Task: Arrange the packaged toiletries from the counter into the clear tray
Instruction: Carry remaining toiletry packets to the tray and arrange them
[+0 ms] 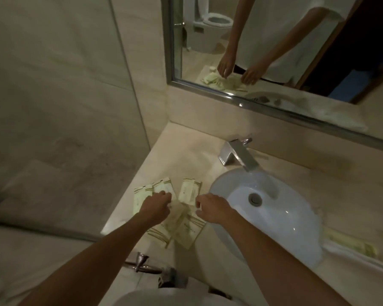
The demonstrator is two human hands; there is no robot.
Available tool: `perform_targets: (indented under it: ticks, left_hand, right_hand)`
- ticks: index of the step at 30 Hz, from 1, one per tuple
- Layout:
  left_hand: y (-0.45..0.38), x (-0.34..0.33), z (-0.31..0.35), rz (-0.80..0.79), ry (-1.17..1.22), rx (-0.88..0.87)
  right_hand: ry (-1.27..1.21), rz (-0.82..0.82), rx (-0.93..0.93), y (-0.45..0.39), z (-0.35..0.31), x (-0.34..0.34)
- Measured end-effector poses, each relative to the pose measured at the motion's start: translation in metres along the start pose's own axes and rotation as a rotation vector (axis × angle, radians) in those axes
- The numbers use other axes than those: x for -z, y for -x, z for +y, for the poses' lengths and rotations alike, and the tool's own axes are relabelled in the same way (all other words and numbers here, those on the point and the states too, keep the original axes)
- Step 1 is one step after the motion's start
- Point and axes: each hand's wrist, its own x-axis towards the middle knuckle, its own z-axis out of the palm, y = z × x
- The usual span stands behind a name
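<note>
Several pale green and cream toiletry packets (pixel 187 192) lie scattered on the beige counter (pixel 177 151), left of the sink. My left hand (pixel 157 206) hovers over the left packets (pixel 142 195), its fingertips touching one. My right hand (pixel 210 207) reaches over the middle packets (pixel 189 228), with its fingers bent down towards them. In the mirror both hands show fingers hanging loosely, with nothing lifted. To the right of the sink lies a long pale-edged tray (pixel 341 250) with a packet in it. It is blurred.
A white oval sink (pixel 274 217) with a chrome tap (pixel 237 154) takes up the counter's middle. A framed mirror (pixel 263 51) hangs behind it. A tiled wall closes the left side. A chrome rail (pixel 139 262) sticks out below the counter's front edge.
</note>
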Motion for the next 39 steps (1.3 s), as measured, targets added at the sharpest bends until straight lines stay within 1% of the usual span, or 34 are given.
perform_targets:
  ticks: [4,8,14,19,23,27,31,33,36,39]
  left_hand:
    - [0.005,-0.01,-0.032,0.007,-0.041,-0.041]
    - [0.001,-0.021,-0.037,0.036,-0.041,-0.086]
    - [-0.012,-0.029,-0.03,0.036,-0.07,-0.157]
    - [-0.019,-0.03,-0.028,0.022,-0.156,-0.223]
    - [-0.028,-0.023,-0.029,-0.023,-0.26,-0.243]
    - [-0.034,-0.018,-0.027,-0.07,-0.327,-0.268]
    - [-0.037,-0.005,-0.018,-0.058,-0.399,-0.307]
    - [-0.04,0.003,-0.012,-0.039,-0.4,-0.319]
    - [-0.042,0.017,0.0,-0.065,-0.385,-0.301]
    - [-0.045,0.026,0.011,-0.084,-0.387,-0.322]
  right_hand:
    - [0.023,-0.063,-0.014,-0.013,-0.021,-0.033]
    - [0.043,-0.09,-0.088,-0.012,-0.026,-0.062]
    - [0.033,0.009,-0.199,-0.008,-0.031,-0.082]
    - [0.044,-0.001,-0.24,-0.003,-0.026,-0.076]
    - [-0.067,-0.015,-0.235,0.002,-0.017,-0.064]
    - [-0.174,-0.051,-0.291,0.012,-0.006,-0.053]
    - [-0.309,-0.062,-0.329,0.025,0.007,-0.046]
    - [-0.366,-0.072,-0.337,0.031,0.015,-0.041]
    - [-0.417,-0.081,-0.346,0.042,0.031,-0.033]
    - [-0.451,-0.046,-0.359,0.054,0.048,-0.023]
